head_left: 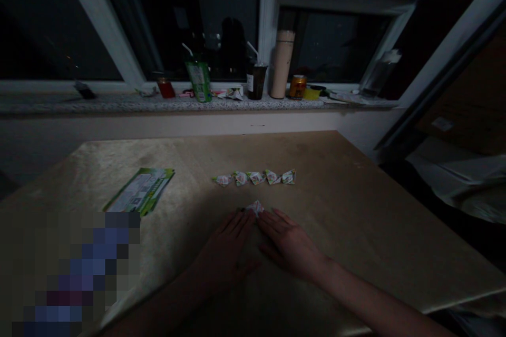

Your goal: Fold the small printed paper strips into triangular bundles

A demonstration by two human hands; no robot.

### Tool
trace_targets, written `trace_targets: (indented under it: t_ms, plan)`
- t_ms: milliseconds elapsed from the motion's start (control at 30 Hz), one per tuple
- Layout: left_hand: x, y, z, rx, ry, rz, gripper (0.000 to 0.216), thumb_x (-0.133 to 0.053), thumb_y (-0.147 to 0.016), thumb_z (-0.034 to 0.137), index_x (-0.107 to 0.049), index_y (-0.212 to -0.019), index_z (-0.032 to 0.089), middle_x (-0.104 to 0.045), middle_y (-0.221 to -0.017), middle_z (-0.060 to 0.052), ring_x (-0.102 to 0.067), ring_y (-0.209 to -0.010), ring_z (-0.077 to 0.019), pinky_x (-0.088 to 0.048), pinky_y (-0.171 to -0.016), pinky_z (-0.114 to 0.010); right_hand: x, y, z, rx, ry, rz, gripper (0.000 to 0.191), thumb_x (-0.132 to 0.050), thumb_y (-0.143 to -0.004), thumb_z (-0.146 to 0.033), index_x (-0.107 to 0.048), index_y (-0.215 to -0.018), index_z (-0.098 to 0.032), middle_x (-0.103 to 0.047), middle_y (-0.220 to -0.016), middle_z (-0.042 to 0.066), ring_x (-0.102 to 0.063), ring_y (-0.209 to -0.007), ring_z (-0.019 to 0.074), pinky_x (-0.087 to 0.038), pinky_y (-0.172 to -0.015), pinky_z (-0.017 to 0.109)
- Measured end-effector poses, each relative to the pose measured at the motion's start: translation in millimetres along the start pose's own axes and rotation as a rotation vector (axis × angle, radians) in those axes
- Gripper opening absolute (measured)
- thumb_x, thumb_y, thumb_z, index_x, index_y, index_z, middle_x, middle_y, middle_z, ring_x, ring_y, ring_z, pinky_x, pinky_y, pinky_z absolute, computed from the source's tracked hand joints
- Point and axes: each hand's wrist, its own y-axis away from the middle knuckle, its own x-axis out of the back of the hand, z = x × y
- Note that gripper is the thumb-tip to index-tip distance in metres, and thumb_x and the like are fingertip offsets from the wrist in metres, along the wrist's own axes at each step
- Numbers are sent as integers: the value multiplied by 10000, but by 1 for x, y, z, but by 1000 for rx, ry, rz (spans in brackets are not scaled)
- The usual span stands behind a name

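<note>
A small folded piece of printed wrapper (256,207), with a pointed top, lies on the table under my fingertips. My left hand (228,245) rests flat with its fingers stretched out, touching the piece's left side. From the right, my right hand (291,245) lays its straight fingers on the other side of the same piece. Both hands partly cover it, so its lower part is hidden. Just beyond it, several similar folded wrapper pieces (256,178) form a row, white with green and red print. Neither hand grips anything.
Flat green-and-white wrappers (140,190) lie on the left of the cloth-covered table (332,189). A pixelated patch hides the lower left corner. Along the windowsill (130,107) stand a green cup (200,81), a dark cup (256,83), a tall flask (282,66) and a gold can (298,86).
</note>
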Motion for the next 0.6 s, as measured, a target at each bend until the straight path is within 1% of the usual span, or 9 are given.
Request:
trace_targets:
  t_ms: [167, 333, 467, 600]
  plan:
    - [2, -3, 4, 32, -58, -18, 740, -477, -862, 554, -289, -1447, 142, -324, -1482, -125, -302, -1350, -293, -200, -1114, -448, -1, -1, 0, -9, -24, 9, 538, -513, -882, -293, -394, -1383, -138, -497, -1364, 122, -456, -1270, 209, -248, -1146, 429]
    - [1, -5, 7, 56, -86, -23, 802, -490, -820, 631, -369, -1404, 93, -345, -1462, -171, -325, -1333, -322, -217, -1102, -467, -1, -4, -1, -32, -17, 19, 456, -481, -905, -261, -450, -1347, -155, -566, -1298, 107, -513, -1218, 202, -214, -1155, 452]
    - [-2, -4, 4, 60, -84, -16, 810, -487, -813, 645, -345, -1421, 130, -334, -1473, -153, -297, -1348, -317, -209, -1103, -474, 0, -2, -1, -41, 24, 72, 421, -480, -908, -259, -488, -1317, -163, -561, -1302, 111, -512, -1215, 209, -273, -1132, 459]
    - [-6, -2, 1, 65, -68, -25, 823, -503, -810, 635, -320, -1430, 126, -282, -1496, -154, -252, -1368, -307, -212, -1109, -453, 3, 1, -3, -108, 143, 121, 370, -510, -894, -286, -563, -1236, -154, -565, -1283, 125, -493, -1206, 263, -317, -1092, 513]
